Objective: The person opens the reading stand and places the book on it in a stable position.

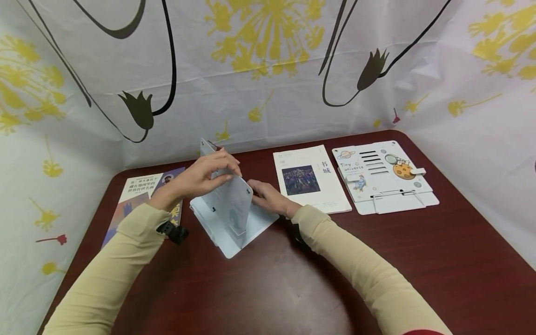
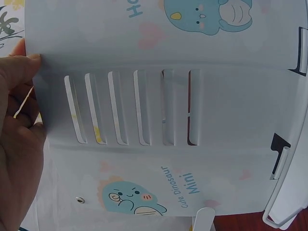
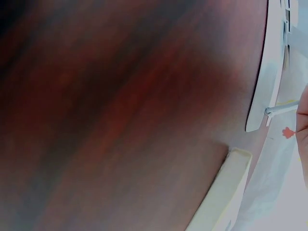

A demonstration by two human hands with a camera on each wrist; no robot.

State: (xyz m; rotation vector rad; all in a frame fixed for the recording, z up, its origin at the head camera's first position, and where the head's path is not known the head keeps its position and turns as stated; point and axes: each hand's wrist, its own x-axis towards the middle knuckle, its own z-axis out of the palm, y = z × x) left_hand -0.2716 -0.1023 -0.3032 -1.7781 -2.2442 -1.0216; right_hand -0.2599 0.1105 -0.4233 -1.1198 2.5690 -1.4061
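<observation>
A pale blue book stand (image 1: 232,200) with a dinosaur print has its panel raised above its flat base (image 1: 259,228) on the table. My left hand (image 1: 205,172) grips the panel's top edge. The left wrist view shows the thumb on the printed face of the panel (image 2: 231,110), beside a row of slots, with the other fingers behind it. My right hand (image 1: 272,197) holds the stand at the panel's right edge, its fingertips partly hidden behind it. In the right wrist view a thin wire support (image 3: 284,108) reaches up to that hand.
A colourful book (image 1: 134,188) lies at the left, partly under the left forearm. A white book (image 1: 335,200) lies right of the stand. Farther right is a folded white stand (image 1: 372,186) with a space print. A patterned cloth (image 1: 259,83) hangs behind the dark red table (image 1: 259,298).
</observation>
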